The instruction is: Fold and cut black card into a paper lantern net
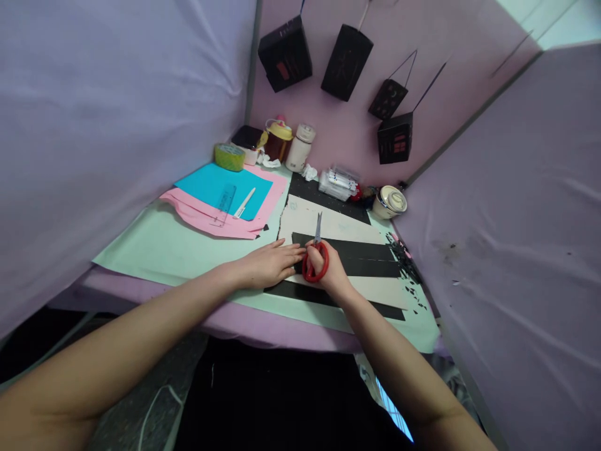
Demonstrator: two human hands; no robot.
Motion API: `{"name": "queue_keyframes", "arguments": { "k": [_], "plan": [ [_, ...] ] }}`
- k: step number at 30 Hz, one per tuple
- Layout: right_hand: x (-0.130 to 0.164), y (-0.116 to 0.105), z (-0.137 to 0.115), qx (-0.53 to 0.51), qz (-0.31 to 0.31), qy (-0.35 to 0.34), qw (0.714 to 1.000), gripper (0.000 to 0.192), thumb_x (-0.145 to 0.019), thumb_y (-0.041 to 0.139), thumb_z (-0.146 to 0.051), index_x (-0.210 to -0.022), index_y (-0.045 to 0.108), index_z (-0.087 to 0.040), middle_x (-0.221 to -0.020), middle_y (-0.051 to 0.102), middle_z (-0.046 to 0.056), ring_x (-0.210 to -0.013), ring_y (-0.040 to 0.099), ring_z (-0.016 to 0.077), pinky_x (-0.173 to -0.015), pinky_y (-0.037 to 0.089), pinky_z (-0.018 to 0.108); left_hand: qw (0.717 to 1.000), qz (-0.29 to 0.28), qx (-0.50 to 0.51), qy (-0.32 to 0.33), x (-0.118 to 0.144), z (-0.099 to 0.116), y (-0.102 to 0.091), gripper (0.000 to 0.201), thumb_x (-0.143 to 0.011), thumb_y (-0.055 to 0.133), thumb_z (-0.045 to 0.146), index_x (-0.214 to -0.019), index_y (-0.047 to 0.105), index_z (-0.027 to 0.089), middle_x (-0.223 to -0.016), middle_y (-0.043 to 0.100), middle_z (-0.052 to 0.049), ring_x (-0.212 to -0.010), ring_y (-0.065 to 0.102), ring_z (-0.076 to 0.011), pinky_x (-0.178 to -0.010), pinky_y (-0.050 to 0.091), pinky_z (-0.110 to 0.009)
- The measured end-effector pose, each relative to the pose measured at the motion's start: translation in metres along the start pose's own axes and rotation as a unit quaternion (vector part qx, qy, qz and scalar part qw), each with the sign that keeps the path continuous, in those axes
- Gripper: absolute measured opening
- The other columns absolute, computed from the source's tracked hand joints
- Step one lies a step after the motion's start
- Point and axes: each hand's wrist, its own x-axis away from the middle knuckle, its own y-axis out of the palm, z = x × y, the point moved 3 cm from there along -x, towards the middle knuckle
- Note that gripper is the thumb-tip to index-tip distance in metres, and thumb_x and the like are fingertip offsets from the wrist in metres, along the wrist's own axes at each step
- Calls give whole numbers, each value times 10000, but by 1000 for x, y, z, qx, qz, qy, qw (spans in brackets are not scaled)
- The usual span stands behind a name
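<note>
My right hand grips a pair of scissors with red handles; the blades point away from me and look nearly closed. Under that hand lies a black paper strip with a line across its length, on top of a white sheet. My left hand rests flat beside the scissors, fingers stretched towards the strip's left end. More black paper shows below the white sheet at its near edge. Whether the scissors touch the strip is hard to tell.
Blue paper lies on pink paper at left, bearing a clear ruler and a white pen-like tool. Tape, a white bottle, a marker box and a lidded cup stand behind. Black scraps litter the right.
</note>
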Motion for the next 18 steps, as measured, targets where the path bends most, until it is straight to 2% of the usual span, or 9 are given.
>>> {"name": "queue_keyframes", "arguments": {
  "k": [4, 12, 18],
  "plan": [
    [-1, 7, 3, 26, 4, -7, 1000, 196, -817, 482, -350, -893, 558, -186, -736, 594, 2, -679, 544, 152, -683, 444, 275, 1000, 8, -1, -2, 2, 3, -3, 481, -965, 348, 392, -1408, 369, 206, -1508, 338, -50, -1409, 248, -171, -1159, 112, -368],
    [0, 6, -1, 20, 4, -8, 1000, 203, -809, 486, -355, -886, 563, -184, -689, 571, -12, -639, 518, 148, -643, 433, 274, 999, 29, 34, -27, 4, 4, -8, 525, -922, 407, 285, -1420, 283, 175, -1500, 351, -81, -1384, 309, -204, -1161, 152, -364],
    [-3, 8, -8, 5, -1, -36, 999, 188, -837, 468, -355, -886, 545, -191, -624, 532, -32, -580, 491, 136, -600, 418, 264, 997, 32, 56, -33, 4, 5, -10, 485, -925, 407, 283, -1391, 311, 187, -1469, 401, -70, -1347, 371, -219, -1158, 162, -383]
  ]
}}
